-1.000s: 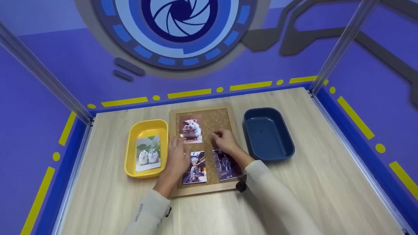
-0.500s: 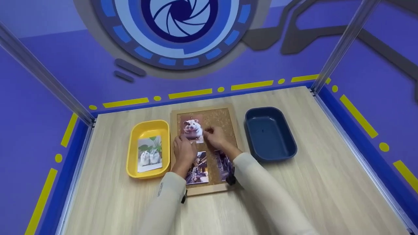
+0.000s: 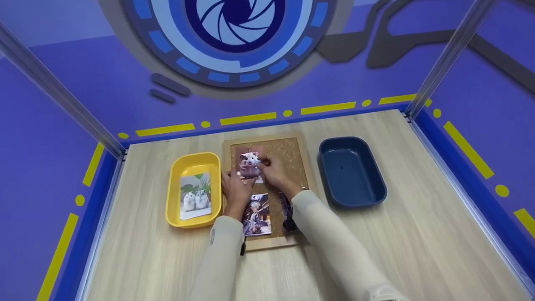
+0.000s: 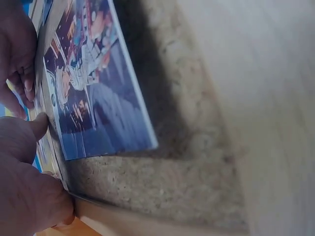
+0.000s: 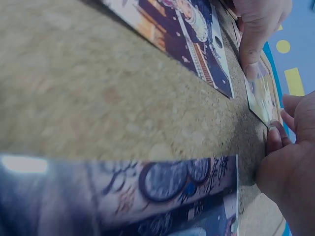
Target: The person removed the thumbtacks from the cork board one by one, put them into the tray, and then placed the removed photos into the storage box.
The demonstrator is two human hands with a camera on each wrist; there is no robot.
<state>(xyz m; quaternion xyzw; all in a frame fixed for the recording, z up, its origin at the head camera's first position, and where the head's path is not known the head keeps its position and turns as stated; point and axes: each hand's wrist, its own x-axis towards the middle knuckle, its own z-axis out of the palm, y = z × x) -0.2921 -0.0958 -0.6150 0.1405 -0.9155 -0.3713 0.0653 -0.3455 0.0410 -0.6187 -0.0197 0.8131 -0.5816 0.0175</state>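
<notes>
Rising at the back is a big purple-blue wall (image 3: 83, 67) with yellow bars and dots along its bottom. In front of it is a pale wooden table (image 3: 138, 251). A cork board (image 3: 288, 156) with a wooden edge lies flat on the table, between two trays. Two light sleeves (image 3: 217, 259) reach over it from the near side. The dark blue tray (image 3: 342, 171) sits on the right, and the yellow tray (image 3: 192, 167) sits on the left, close to the board.

The left hand (image 3: 237, 190) and the right hand (image 3: 276, 173) are both at the hamster picture (image 3: 250, 163), which lies at the top left of the board. Nearer the person are two more pictures. One shows somebody with pale hair (image 3: 258, 215). Beside it, on the right, is a dark street picture (image 5: 177, 196), partly hidden by the right arm in the head view. A picture of two hamsters (image 3: 195, 205) lies in the yellow tray.

Now the fingers. The left thumb (image 5: 251, 71) is stretched out, apart from the other fingers, and presses on the hamster picture. The right thumb and fingertips are close together at its right side. I cannot tell if they pinch it.
</notes>
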